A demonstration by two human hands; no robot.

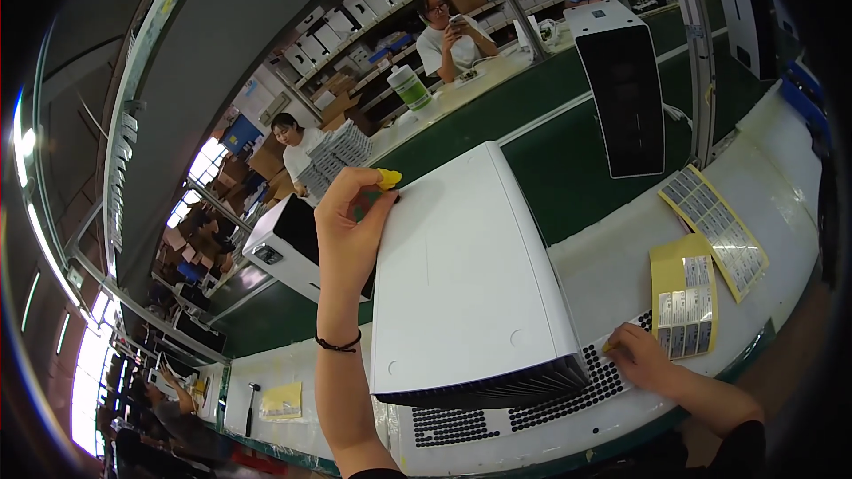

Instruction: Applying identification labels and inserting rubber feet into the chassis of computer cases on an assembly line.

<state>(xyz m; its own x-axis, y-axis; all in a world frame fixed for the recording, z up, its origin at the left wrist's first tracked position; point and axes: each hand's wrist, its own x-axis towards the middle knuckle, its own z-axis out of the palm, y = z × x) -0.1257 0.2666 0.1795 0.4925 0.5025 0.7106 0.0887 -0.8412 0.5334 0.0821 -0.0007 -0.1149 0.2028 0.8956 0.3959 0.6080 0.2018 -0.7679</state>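
Head view: left fingers [351,179] at smooth box [461,266], right fingers [628,338] by discs [605,380], grips unclear.

No words or numbers are legible. Print-bearing items: silver labels [685,309] in rows on a yellow sheet [666,277] – dark print, too small to read. A second yellow sheet [715,232], adjacent, carries similar rows of labels. The white tub [398,77] on the far bench bears a green label [410,89] – its markings cannot be resolved.

Left hand [348,229] high, forearm [342,395] upright; right hand [641,359] low, fingers [621,339] bent
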